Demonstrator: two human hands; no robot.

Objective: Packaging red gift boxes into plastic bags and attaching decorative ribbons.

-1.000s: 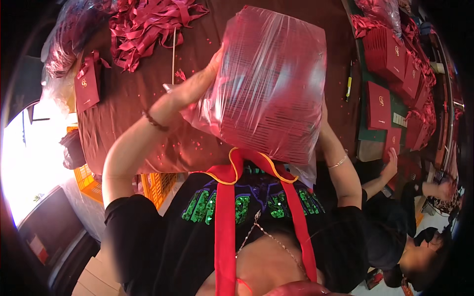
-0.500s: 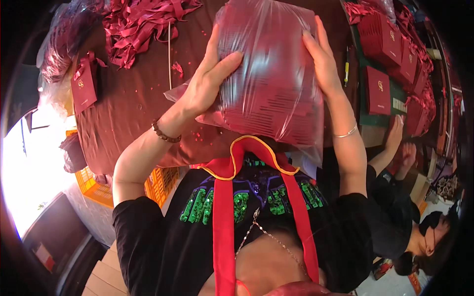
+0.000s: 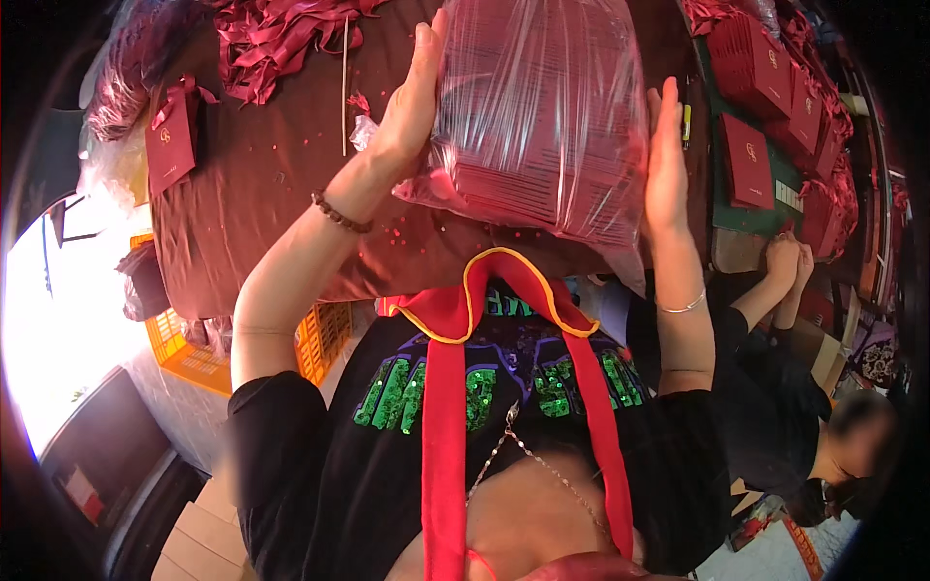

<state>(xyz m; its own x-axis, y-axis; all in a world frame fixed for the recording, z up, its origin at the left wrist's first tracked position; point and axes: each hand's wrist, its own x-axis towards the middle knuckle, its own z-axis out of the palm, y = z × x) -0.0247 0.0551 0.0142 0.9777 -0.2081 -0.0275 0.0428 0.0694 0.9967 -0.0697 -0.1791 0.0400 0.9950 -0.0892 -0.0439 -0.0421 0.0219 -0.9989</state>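
Observation:
A clear plastic bag packed with stacked dark red cards or flat pouches lies before me at the near edge of the table. My left hand is laid along its left side, fingers straight and palm turned inward. On the opposite side, my right hand stands with fingers extended close against the plastic; whether it touches cannot be told. Neither hand has its fingers wrapped round the bag. Loose plastic trails from the bag's near right corner.
A brown cloth covers the table. Red ribbons lie heaped at the far left, near a red tagged pouch. On the right are stacks of red pouches and a co-worker's hands. An orange crate stands below.
The bag has come down and shifted slightly right. My hands have gone from gripping it, thumbs on top, to lying flat along its sides. The co-worker's hands have come together.

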